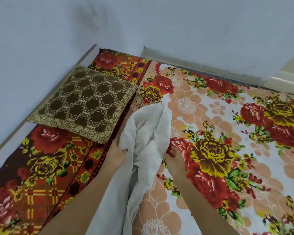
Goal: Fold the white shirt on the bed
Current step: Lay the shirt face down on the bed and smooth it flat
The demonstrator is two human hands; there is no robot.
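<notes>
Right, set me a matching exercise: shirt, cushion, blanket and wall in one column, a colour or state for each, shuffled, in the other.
Column one:
1. white shirt
2. cushion
3. blanket
4. wall

Column two:
a. brown with a pale lattice pattern
b. plain pale grey-blue
c. bunched up, gripped by the left hand and the right hand
d. printed with red and yellow roses

Pairs: 1-c, 2-a, 3-d, 4-b.
</notes>
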